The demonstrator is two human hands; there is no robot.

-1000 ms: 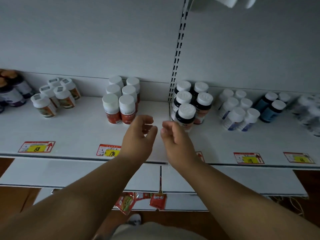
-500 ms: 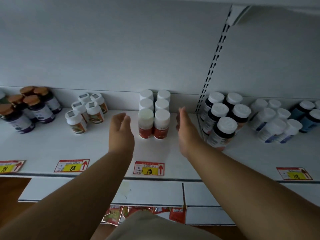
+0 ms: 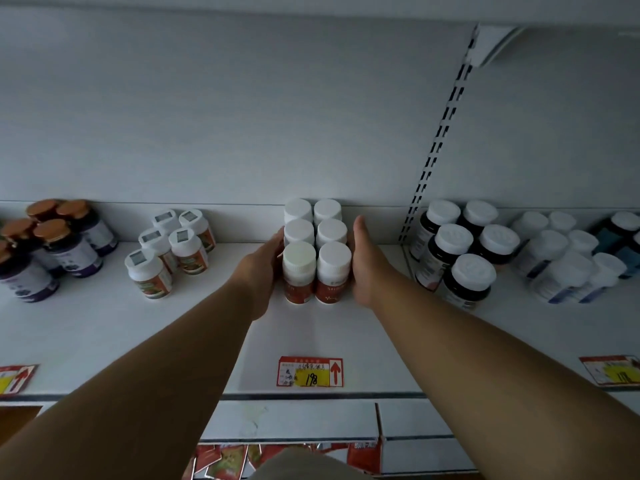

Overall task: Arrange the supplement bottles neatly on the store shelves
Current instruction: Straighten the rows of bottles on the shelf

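Several red-labelled supplement bottles with white caps (image 3: 315, 251) stand in two rows running front to back on the white shelf (image 3: 104, 341). My left hand (image 3: 265, 268) presses flat against the left side of the block with straight fingers. My right hand (image 3: 363, 258) presses flat against its right side, thumb up beside the middle bottle. The fingertips of both hands are hidden behind the bottles.
Left of the block stand small bottles with printed caps (image 3: 169, 251) and dark bottles with brown caps (image 3: 52, 244). To the right, past the slotted upright (image 3: 433, 161), stand dark white-capped bottles (image 3: 457, 251) and pale bottles (image 3: 568, 258). A price tag (image 3: 310, 371) marks the shelf's front edge.
Both hands have moved forward and inward from in front of the shelf and now press the two sides of the red-labelled bottle block. The view has shifted left, centring that block.
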